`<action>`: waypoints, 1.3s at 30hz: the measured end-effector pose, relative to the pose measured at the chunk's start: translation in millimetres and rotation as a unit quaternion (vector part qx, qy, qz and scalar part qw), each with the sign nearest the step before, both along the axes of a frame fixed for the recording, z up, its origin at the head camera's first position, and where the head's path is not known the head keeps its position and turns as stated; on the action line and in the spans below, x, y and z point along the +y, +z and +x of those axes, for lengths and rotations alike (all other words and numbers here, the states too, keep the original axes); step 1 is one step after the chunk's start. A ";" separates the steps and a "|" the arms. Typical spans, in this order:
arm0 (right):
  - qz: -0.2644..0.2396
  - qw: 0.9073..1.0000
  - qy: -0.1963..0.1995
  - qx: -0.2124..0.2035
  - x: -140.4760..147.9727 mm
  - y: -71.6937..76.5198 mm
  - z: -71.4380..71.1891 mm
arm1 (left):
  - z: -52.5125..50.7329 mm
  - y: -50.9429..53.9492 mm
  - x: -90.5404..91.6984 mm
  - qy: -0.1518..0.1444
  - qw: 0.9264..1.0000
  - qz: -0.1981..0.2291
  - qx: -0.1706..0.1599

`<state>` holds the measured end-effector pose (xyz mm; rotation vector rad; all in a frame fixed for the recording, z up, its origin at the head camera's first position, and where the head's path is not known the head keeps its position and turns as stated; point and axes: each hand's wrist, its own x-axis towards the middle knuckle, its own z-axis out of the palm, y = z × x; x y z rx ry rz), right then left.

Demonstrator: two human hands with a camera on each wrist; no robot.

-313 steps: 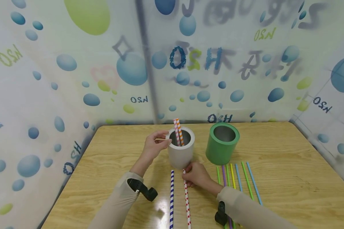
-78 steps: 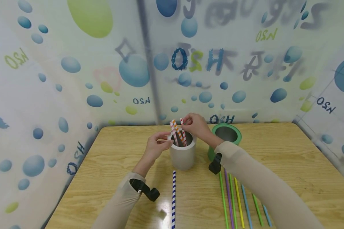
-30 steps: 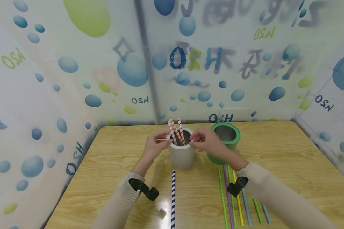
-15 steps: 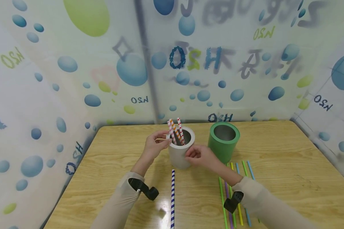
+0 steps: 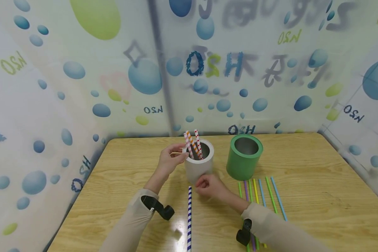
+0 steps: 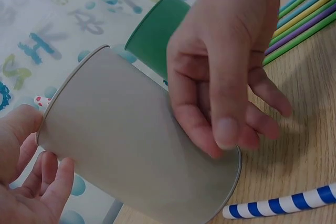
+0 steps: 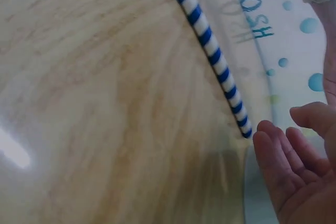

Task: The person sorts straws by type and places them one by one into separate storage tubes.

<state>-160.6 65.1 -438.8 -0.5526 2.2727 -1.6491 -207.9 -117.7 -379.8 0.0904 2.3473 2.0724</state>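
My left hand holds the rim of a white cylindrical cup, its thumb and fingers at the left edge. Three paper straws lean inside that cup: pink-striped, orange-striped and red-dotted. Low in front of the cup, my right hand hovers with loosely bent fingers and nothing between them. Just left of it, a blue-and-white striped paper straw lies on the table; in the right wrist view the straw ends close to my fingertips, apart from them.
A green cylindrical cup stands right of the white one. Several thin green, purple, yellow and blue sticks lie in a row in front of it, partly under my right forearm. A patterned curtain rises behind the wooden table.
The red-dotted straw went from the table into the white cup. My right hand then let go and came down past the rim to the blue-striped straw's far end. My left hand stayed put.
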 end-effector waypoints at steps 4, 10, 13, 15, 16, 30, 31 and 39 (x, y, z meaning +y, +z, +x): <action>0.000 1.000 -0.010 -0.009 -8.7 -10.6 3.6 | 0.6 1.3 -0.6 0.000 1.000 -0.001 -0.008; 0.006 0.999 -0.027 -0.043 -15.1 -15.5 9.3 | 0.7 1.3 -0.9 0.000 1.000 -0.001 -0.007; 0.006 0.998 -0.031 -0.044 -17.6 -18.0 11.4 | 0.6 1.3 -0.6 0.001 1.000 -0.005 -0.009; 0.010 0.998 -0.036 -0.044 -19.5 -20.0 12.6 | -0.1 0.7 -0.6 0.002 1.000 -0.007 -0.011; 0.008 0.998 -0.038 -0.043 -20.4 -20.3 13.4 | -0.3 0.5 -0.5 0.002 1.000 -0.007 -0.011; 0.042 0.996 -0.072 -0.032 -31.8 -21.6 19.5 | -0.2 -1.0 0.0 -0.002 1.000 -0.004 -0.002; 0.046 0.996 -0.075 -0.030 -32.3 -21.7 19.7 | 0.0 -0.8 0.0 -0.002 1.000 -0.003 -0.002; 0.076 0.993 -0.089 -0.021 -36.1 -21.9 21.1 | 0.4 -0.3 -0.3 -0.002 1.000 -0.006 -0.008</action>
